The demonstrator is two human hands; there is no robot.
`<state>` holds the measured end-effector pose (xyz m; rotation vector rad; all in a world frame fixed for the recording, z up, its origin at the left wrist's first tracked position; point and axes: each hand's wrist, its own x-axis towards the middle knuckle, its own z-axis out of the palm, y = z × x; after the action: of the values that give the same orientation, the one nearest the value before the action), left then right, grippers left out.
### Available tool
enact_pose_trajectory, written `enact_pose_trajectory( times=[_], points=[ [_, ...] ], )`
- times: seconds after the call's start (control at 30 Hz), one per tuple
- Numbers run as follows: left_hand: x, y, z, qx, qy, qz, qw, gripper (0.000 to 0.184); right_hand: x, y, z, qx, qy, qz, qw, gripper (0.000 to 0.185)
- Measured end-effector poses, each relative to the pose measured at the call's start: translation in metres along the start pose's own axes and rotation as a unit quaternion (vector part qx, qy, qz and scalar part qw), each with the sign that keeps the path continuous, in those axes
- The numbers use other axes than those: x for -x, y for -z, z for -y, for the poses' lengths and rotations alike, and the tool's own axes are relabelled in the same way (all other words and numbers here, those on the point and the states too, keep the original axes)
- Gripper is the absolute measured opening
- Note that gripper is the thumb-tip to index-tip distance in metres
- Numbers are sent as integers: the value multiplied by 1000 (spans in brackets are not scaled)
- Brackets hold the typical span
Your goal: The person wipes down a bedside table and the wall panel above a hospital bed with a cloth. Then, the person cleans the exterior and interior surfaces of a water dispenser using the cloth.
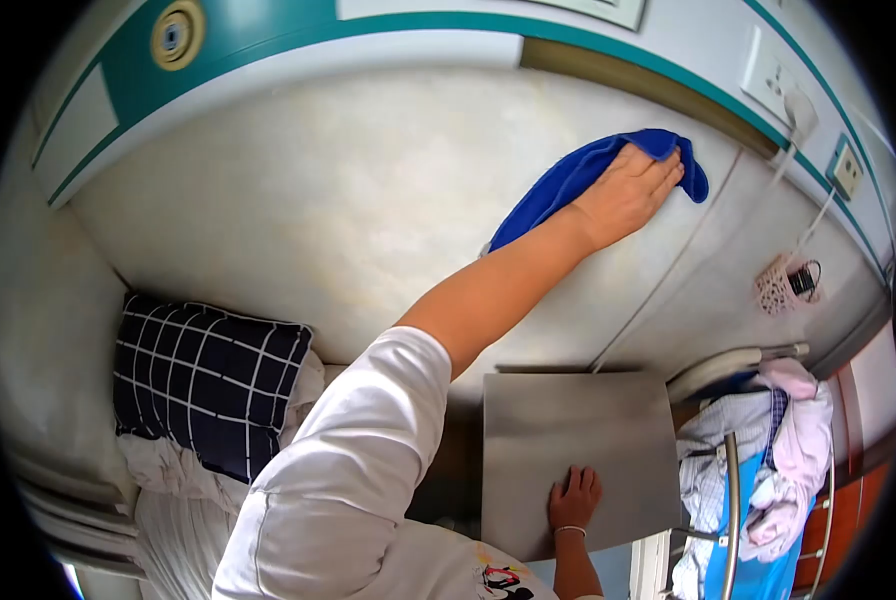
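My left hand [630,195] reaches up and to the right, its fingers pressing a blue cloth [558,190] to the pale marbled wall [348,190]. Part of the cloth is bunched over the fingertips, and the rest trails down along the forearm. Lower down, my right hand [574,499] rests flat on the grey top of a small cabinet [578,420], fingers stretched out and a thin bracelet at the wrist. Nothing shows in that hand.
A black checked pillow [208,380] lies on a bed at left. On the right, clothes [793,440] hang over a metal-framed chair [733,500]. A small pink basket [783,285] hangs on the wall below a socket with a plugged-in cord [798,115]. A teal-striped panel [258,35] runs above.
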<state>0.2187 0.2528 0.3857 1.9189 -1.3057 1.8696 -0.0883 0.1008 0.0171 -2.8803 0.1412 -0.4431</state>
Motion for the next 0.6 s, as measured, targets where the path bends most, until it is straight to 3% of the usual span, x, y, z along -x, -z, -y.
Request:
enact_pose_trajectory(
  times=[0.1,0.2,0.27,0.3,0.37,0.4,0.47,0.53,0.6],
  points=[
    [11,-45,-27,30,-69,30,997,39,-1,4,2,7,-3,0,1000,44],
    [51,-67,-62,40,-119,179,976,41,-3,9,4,-10,2,-2,1000,44],
    [113,-90,-85,164,-106,152,969,31,-4,9,3,-9,4,-2,1000,44],
    [153,-94,-97,222,-75,192,953,25,-4,9,2,-9,7,-5,1000,44],
    [215,-68,-104,225,-104,398,883,24,-3,7,3,-7,4,-7,1000,44],
    [246,-49,-102,173,-146,414,881,26,-3,7,3,-5,4,-11,1000,45],
    [283,-3,-86,200,-162,549,796,33,-2,6,3,-9,2,-6,1000,45],
    [304,47,-59,130,-269,596,746,38,-5,6,5,-15,10,0,1000,46],
    [337,93,-22,251,-68,600,756,44,-5,9,6,-6,-12,23,1000,44]
  ],
)
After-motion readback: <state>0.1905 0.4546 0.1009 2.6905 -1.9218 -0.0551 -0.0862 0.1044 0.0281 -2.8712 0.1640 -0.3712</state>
